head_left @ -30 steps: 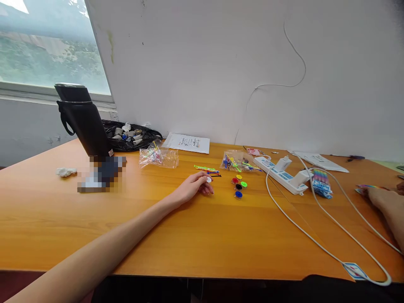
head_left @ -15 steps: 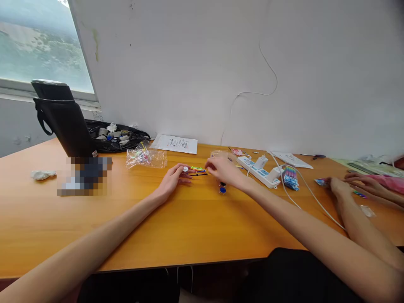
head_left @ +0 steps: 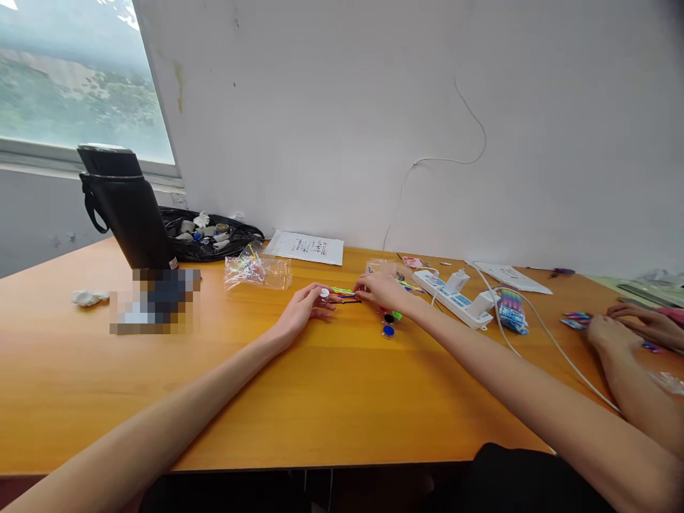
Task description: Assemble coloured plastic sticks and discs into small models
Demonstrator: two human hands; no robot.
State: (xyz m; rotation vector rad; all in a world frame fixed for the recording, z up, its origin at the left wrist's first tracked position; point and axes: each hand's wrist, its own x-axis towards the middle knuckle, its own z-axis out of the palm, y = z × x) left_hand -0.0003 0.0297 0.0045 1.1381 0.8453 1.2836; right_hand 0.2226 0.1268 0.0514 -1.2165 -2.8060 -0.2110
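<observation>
Reaching hands at a bundle of coloured sticks (head_left: pixel 345 293) on an orange table (head_left: pixel 331 385).
Left hand (head_left: pixel 303 306) lay flat, a small white disc (head_left: pixel 324 292) pinched at its fingertips; right hand (head_left: pixel 380 288) curled loosely over the sticks' far end — grip on them cannot be told. Beside the right hand: coloured round caps (head_left: pixel 389 324). Further out — clear bags (head_left: pixel 256 271), white power strip (head_left: pixel 452 288), black flask (head_left: pixel 125 206). Another person's hands (head_left: pixel 630 326) rested at far right.
</observation>
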